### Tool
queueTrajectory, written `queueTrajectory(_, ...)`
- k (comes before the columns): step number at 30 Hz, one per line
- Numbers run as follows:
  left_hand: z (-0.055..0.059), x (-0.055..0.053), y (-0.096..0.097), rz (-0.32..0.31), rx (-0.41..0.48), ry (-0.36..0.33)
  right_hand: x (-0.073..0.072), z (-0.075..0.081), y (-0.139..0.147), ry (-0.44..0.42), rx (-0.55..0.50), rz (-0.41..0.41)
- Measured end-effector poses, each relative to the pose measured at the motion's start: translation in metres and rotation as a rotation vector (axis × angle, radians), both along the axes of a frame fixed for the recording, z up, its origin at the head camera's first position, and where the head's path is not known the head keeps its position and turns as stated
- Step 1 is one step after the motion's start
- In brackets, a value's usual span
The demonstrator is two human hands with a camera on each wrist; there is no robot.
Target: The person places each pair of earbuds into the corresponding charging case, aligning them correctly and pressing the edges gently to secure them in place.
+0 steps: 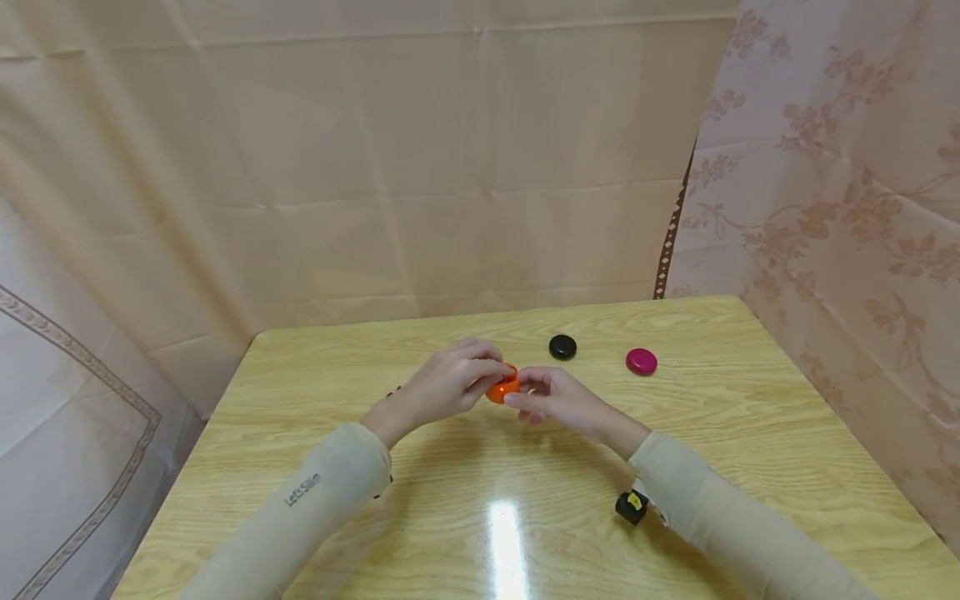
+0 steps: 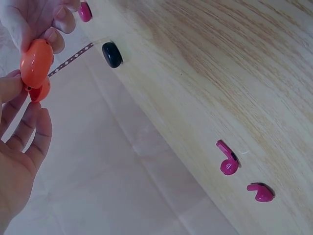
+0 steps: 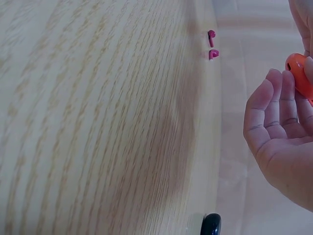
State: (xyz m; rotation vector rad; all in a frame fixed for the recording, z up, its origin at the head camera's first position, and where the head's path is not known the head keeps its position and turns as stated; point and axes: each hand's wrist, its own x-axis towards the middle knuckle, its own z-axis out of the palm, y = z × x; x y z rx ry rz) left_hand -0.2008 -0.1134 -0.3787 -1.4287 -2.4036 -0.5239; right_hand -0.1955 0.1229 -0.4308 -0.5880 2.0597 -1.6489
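An orange earbud case (image 1: 501,390), its lid raised, is held above the table between both hands. My left hand (image 1: 456,379) pinches it from the left with thumb and fingertips, and in the left wrist view these fingers lie along the opened part of the case (image 2: 36,63). From the right, my right hand (image 1: 558,400) grips the rounded body between thumb and fingers. The inside of the case is mostly hidden by the fingers. Two pink earbuds, one with its stem out straight (image 2: 228,166) and another beside it (image 2: 264,193), lie on the table.
A black round case (image 1: 562,347) and a closed magenta case (image 1: 641,361) lie on the wooden table (image 1: 570,550) beyond the right hand. A small black device (image 1: 632,506) is at the right sleeve. Curtains (image 1: 420,167) hang behind the table's far edge.
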Motion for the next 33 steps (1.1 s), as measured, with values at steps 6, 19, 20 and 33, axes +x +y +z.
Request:
queueTrajectory(6,-0.002,0.000,0.001,-0.006,0.014,-0.029,0.000,0.000,0.001,0.000,-0.004,-0.001)
queueTrajectory(19,-0.004,0.000,0.000,-0.005,0.026,-0.050,-0.001,-0.001,0.000,0.003,0.006,-0.012)
queueTrajectory(20,-0.004,0.000,0.000,-0.003,0.027,-0.052,-0.001,-0.001,0.000,0.003,0.007,-0.012)
queueTrajectory(33,-0.010,0.003,-0.007,0.020,0.223,-0.233,0.004,0.001,0.012,-0.051,0.011,-0.042)
